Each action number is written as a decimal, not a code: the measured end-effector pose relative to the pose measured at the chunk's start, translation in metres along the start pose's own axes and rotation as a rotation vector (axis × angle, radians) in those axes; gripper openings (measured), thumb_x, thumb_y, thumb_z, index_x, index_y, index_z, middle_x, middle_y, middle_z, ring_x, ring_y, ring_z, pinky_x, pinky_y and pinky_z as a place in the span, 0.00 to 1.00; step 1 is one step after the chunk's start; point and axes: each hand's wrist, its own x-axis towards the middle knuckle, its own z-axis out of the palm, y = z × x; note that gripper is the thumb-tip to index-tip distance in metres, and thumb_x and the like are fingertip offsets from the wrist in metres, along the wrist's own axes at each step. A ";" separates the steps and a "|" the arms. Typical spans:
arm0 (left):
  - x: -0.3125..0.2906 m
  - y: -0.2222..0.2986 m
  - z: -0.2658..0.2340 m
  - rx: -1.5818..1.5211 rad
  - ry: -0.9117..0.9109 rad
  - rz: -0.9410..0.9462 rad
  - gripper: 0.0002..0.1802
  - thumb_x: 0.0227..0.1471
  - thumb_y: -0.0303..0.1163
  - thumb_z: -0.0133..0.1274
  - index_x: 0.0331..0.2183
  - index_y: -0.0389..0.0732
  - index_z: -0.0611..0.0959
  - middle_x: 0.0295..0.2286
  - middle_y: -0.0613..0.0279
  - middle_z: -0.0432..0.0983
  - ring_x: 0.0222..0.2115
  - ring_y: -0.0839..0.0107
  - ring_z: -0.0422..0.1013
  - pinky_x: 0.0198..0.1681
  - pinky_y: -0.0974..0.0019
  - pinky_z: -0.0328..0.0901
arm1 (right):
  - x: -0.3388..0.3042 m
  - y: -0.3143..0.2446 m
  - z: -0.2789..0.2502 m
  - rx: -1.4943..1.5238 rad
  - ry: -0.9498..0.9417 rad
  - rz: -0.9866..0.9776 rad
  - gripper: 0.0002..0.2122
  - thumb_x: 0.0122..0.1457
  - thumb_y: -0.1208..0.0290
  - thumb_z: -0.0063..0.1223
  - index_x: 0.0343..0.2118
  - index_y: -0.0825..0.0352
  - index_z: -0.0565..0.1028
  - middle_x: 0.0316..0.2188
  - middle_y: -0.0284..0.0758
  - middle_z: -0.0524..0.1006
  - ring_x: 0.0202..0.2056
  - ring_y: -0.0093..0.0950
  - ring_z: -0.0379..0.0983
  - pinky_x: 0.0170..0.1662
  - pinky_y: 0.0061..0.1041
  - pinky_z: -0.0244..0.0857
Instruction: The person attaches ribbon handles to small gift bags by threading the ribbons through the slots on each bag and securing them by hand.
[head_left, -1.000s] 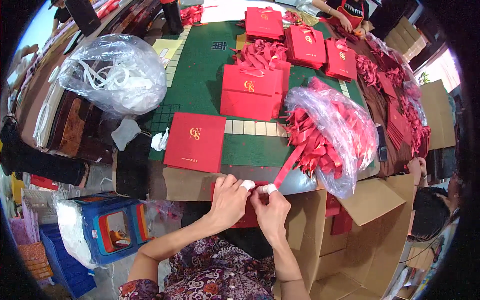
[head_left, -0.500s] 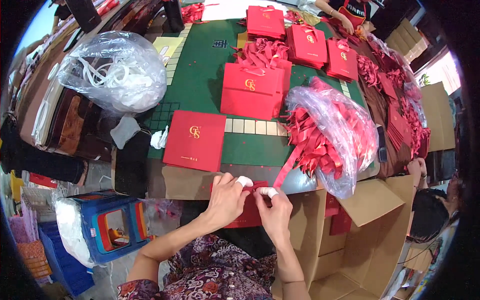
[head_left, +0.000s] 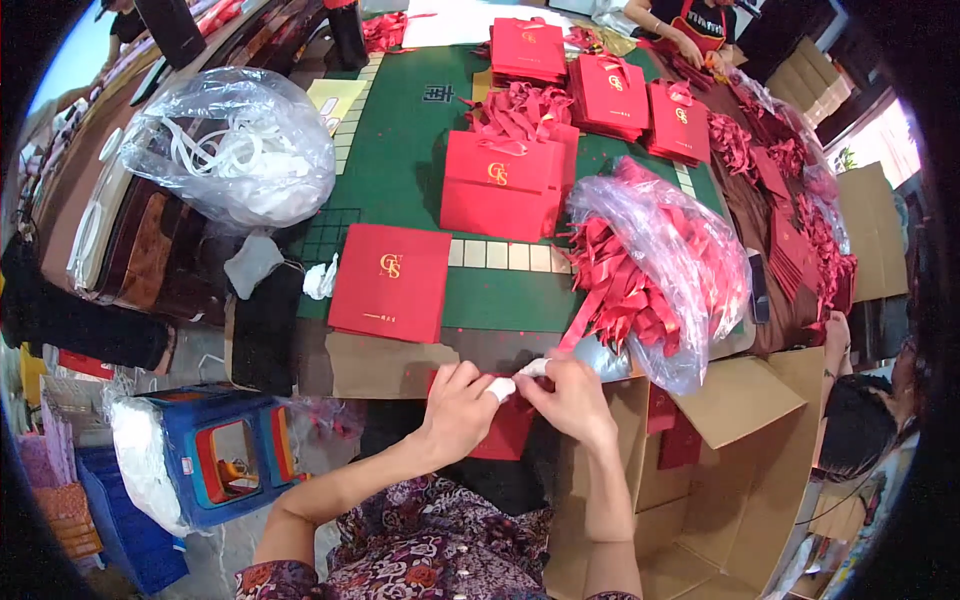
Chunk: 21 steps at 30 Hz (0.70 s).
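Observation:
A red paper bag (head_left: 503, 436) hangs below the table's front edge, partly covered by my hands. My left hand (head_left: 463, 408) is closed at its top edge, fingers curled, with a white wrap on one finger. Close against it, my right hand (head_left: 572, 394) pinches with a white-wrapped finger; what lies between the fingertips is hidden. Just beyond the right hand, red ribbons (head_left: 625, 290) spill from a clear plastic bag (head_left: 685, 345). A flat stack of red paper bags (head_left: 390, 285) lies at the table edge, beyond my left hand.
More red bags with ribbon handles (head_left: 500, 185) stand on the green table mat (head_left: 400, 140). A plastic bag of white cords (head_left: 235, 150) sits at left. An open cardboard box (head_left: 700, 490) is at my right. Another person's hands (head_left: 692, 50) work at the far right.
My right hand has shifted slightly right and up, its wrist turning inward. The left hand has moved slightly right and down, and the wrapped fingertips are now closer together.

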 end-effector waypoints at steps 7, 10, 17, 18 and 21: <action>0.002 -0.002 0.001 0.033 0.071 0.126 0.10 0.42 0.28 0.59 0.32 0.39 0.83 0.27 0.66 0.75 0.31 0.65 0.67 0.38 0.58 0.59 | 0.024 0.020 -0.005 0.515 -0.422 0.297 0.09 0.52 0.64 0.63 0.28 0.66 0.84 0.17 0.30 0.79 0.21 0.16 0.72 0.27 0.23 0.65; 0.004 0.001 0.001 0.038 0.059 0.106 0.11 0.43 0.32 0.63 0.32 0.40 0.83 0.27 0.65 0.75 0.30 0.64 0.67 0.37 0.58 0.59 | 0.019 0.033 0.019 0.442 -0.204 0.263 0.10 0.51 0.64 0.65 0.27 0.67 0.83 0.17 0.30 0.78 0.20 0.17 0.71 0.26 0.23 0.65; 0.011 0.000 -0.002 -0.031 -0.013 -0.082 0.15 0.42 0.40 0.67 0.29 0.46 0.80 0.24 0.65 0.74 0.29 0.63 0.67 0.36 0.59 0.58 | 0.021 0.016 0.009 0.323 0.330 0.136 0.07 0.58 0.70 0.61 0.33 0.70 0.82 0.25 0.32 0.79 0.27 0.20 0.73 0.32 0.21 0.64; 0.012 -0.003 -0.003 -0.028 -0.013 -0.084 0.15 0.42 0.40 0.67 0.29 0.46 0.80 0.24 0.65 0.74 0.29 0.63 0.67 0.36 0.59 0.58 | 0.016 0.018 0.008 0.325 0.328 0.134 0.07 0.58 0.70 0.61 0.33 0.70 0.82 0.25 0.32 0.79 0.27 0.20 0.73 0.32 0.21 0.64; 0.017 -0.011 -0.009 -0.139 -0.054 -0.153 0.14 0.43 0.38 0.67 0.30 0.45 0.80 0.23 0.64 0.74 0.28 0.62 0.68 0.36 0.59 0.58 | -0.007 0.022 -0.010 0.252 0.309 0.165 0.08 0.61 0.77 0.54 0.42 0.68 0.81 0.33 0.37 0.79 0.35 0.27 0.76 0.39 0.26 0.67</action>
